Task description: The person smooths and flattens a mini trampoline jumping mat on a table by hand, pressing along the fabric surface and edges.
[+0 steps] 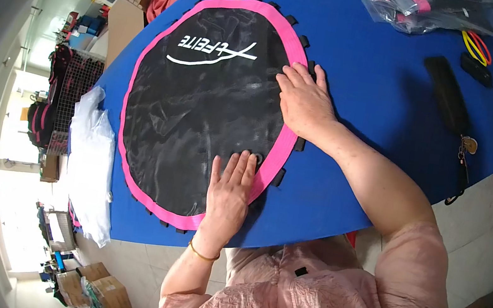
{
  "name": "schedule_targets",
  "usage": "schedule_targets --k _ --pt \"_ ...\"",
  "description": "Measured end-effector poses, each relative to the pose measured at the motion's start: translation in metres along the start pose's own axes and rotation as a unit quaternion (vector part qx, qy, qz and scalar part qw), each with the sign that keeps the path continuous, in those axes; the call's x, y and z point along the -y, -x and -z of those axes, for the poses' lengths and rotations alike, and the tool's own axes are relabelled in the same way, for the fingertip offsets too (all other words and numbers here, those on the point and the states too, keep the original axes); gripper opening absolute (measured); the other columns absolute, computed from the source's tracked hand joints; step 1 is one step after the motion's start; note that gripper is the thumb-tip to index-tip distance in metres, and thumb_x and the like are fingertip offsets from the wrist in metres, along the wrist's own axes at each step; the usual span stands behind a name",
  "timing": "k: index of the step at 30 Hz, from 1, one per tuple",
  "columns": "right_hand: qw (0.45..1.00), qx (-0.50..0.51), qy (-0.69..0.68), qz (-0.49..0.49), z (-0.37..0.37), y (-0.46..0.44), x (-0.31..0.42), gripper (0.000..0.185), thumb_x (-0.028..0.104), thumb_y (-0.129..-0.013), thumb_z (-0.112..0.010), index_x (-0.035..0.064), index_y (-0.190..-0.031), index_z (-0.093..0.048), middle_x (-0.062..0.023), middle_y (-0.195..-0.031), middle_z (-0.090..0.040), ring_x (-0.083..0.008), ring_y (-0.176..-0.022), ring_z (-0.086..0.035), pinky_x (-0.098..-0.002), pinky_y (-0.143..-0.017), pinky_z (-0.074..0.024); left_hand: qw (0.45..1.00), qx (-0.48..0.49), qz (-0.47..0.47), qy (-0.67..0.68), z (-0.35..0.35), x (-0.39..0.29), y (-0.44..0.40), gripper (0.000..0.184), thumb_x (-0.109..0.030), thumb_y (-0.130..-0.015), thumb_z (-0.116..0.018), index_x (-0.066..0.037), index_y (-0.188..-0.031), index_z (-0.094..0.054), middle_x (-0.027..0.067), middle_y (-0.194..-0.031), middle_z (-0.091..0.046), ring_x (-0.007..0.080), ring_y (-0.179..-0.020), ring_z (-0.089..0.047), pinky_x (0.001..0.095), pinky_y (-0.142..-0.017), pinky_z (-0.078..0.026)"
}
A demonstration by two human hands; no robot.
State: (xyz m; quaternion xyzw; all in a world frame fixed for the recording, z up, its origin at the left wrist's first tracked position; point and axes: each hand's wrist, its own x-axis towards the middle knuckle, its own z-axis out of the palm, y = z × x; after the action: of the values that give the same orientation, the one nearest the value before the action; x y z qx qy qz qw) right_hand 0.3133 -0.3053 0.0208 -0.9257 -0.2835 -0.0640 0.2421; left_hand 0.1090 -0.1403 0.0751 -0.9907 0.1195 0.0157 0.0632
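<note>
One pink-edged black mat [166, 116] lay on the blue surface [322, 203]. Two hands rested flat on it, fingers slightly spread: the left hand [229, 191] low, the right hand [306, 102] at the edge. One white logo [211, 50] seemingly included "FEITE"; its first letter was unclear.

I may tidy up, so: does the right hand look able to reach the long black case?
Probably yes: only bare blue tabletop shows between the right hand and the long black case.

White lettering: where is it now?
In the head view, white lettering is on the black mat, near its top, left of the right hand.
</note>
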Motion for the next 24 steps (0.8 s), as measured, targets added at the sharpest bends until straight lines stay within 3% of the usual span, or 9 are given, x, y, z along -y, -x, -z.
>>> schedule_targets --k 15,24 --pt "1.000 -0.022 -0.017 0.000 -0.005 0.001 -0.002 0.044 0.021 -0.105 -0.053 0.0034 -0.145 -0.057 -0.0131 -0.156 -0.053 -0.0295 -0.153 -0.038 -0.0576 -0.128 -0.0203 0.998 -0.033 -0.028 -0.038 -0.015 0.027 -0.072 0.061 -0.010 -0.098 -0.050 -0.002 -0.158 -0.044 0.0147 -0.160 -0.052 0.0329 -0.145 -0.051 0.0588 -0.125 -0.029" --pt "1.000 0.001 -0.014 -0.004 0.003 0.001 0.001 0.045 0.021 -0.105 -0.053 0.0031 -0.146 -0.056 -0.0133 -0.157 -0.051 -0.0293 -0.153 -0.037 -0.0585 -0.128 -0.0188 0.996 -0.011 0.070 -0.050 -0.024 0.084 -0.062 0.062 -0.003 -0.096 -0.048 -0.008 -0.158 -0.046 0.0114 -0.161 -0.052 0.0307 -0.148 -0.049 0.0588 -0.125 -0.029"
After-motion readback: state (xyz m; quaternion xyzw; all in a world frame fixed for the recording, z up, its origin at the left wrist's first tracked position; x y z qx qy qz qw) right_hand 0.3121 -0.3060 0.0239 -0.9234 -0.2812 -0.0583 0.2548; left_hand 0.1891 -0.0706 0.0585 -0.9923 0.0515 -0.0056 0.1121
